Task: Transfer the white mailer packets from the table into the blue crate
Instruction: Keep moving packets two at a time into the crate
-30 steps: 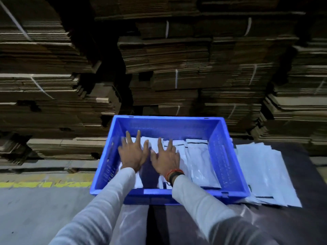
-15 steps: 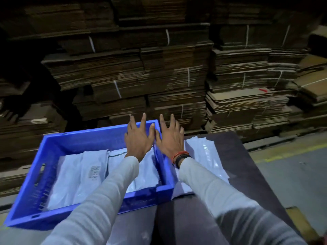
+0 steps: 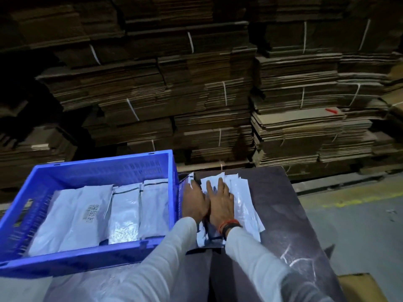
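Our left hand (image 3: 194, 202) and right hand (image 3: 220, 203) rested flat, side by side, fingers extended and gripping nothing, on the loose pile of white plastic mailer packets (image 3: 243, 194) at centre frame on the dark tabletop (image 3: 274, 205). Just left of them stood the blue plastic crate (image 3: 91, 257), which held more white packets (image 3: 87, 216).
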Motion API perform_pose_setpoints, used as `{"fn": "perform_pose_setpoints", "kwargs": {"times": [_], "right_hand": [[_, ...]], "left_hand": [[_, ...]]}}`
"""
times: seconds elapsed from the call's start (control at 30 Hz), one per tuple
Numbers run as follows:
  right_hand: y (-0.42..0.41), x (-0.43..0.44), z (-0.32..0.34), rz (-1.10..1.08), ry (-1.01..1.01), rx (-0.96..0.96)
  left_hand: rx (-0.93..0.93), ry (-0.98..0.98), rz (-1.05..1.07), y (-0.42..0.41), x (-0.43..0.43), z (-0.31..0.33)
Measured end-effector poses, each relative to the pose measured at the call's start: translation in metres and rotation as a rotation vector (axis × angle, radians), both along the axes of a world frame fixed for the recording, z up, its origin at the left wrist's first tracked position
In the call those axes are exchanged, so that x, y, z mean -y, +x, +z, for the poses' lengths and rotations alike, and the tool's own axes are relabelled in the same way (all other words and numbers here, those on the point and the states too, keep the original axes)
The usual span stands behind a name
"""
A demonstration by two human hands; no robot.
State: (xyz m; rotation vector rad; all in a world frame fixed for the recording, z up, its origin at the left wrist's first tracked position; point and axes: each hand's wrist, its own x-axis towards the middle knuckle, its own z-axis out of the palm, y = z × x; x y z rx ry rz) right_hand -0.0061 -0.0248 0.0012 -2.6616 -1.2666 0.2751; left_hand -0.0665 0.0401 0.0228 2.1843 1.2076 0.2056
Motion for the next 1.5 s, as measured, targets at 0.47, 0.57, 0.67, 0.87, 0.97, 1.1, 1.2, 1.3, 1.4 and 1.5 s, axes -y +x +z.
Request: {"fn": "perform_pose_setpoints", "kwargs": {"times": [0.47,0.57,0.67,0.87,0.97,1.1,1.2,1.3,1.4,1.5], "right_hand": [[0.006,0.018,-0.057,-0.182,-0.13,0.074],[0.015,0.022,-0.066,-0.209,-0.121,0.078],[0.021,0.026,-0.071,-0.225,-0.108,0.038],[0.03,0.039,-0.073,-0.247,-0.058,-0.022],[0.033,0.042,-0.076,-0.282,-0.062,-0.053],[0.037,0.041,-0.074,-0.286,-0.081,-0.067],[0.034,0.043,-0.069,-0.285,-0.052,-0.074],[0.029,0.049,-0.068,-0.281,0.02,-0.006],[0.027,0.055,-0.063,-0.268,0.075,0.033],[0.025,0.058,-0.055,-0.28,0.122,0.055]], "left_hand": [[0.001,-0.079,0.002,-0.018,0.013,-0.071],[-0.047,-0.05,-0.009,-0.014,0.011,-0.071],[-0.07,-0.118,0.0,-0.014,0.013,-0.071],[-0.006,-0.067,-0.013,-0.013,0.027,-0.083],[0.01,-0.05,-0.026,-0.015,0.031,-0.089],[0.016,-0.028,0.01,-0.013,0.029,-0.087],[0.016,0.034,0.025,-0.011,0.029,-0.084],[-0.003,0.08,-0.011,-0.01,0.03,-0.082],[0.021,0.081,-0.018,-0.01,0.033,-0.076],[0.029,0.136,-0.035,-0.01,0.034,-0.067]]}}
